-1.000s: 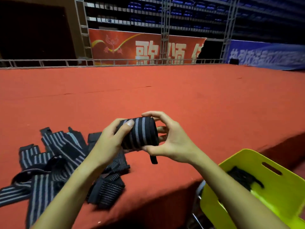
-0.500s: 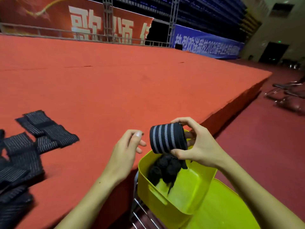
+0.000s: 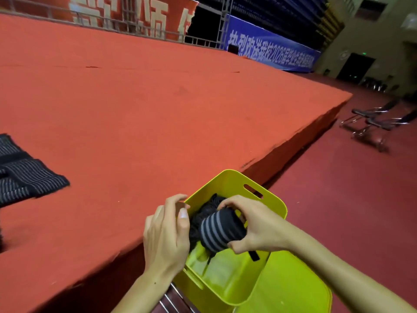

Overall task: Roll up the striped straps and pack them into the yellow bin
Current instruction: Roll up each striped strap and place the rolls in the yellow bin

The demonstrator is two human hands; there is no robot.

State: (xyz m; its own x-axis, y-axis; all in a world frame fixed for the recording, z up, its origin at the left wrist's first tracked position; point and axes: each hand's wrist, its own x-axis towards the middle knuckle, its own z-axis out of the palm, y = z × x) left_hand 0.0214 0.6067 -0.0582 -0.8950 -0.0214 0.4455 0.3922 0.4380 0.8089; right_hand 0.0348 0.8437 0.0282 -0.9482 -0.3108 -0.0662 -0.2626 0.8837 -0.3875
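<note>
My right hand (image 3: 259, 229) grips a rolled black strap with grey stripes (image 3: 217, 231) and holds it inside the mouth of the yellow bin (image 3: 274, 203), over other dark rolled straps (image 3: 204, 211) lying in it. A short black tab hangs from the roll. My left hand (image 3: 165, 236) hovers at the bin's near-left rim, fingers loosely curled and holding nothing. Several unrolled striped straps (image 3: 24, 175) lie flat on the red stage at the left edge of view.
The red carpeted stage (image 3: 158, 105) ends in a drop just left of the bin. A second yellow bin or lid (image 3: 293, 288) sits under the first. Metal chairs (image 3: 374, 123) stand on the dark red floor at the right.
The view swung right and down. My right hand carried the rolled strap from above the stage down into the bin. My left hand let go of the roll and moved beside the rim.
</note>
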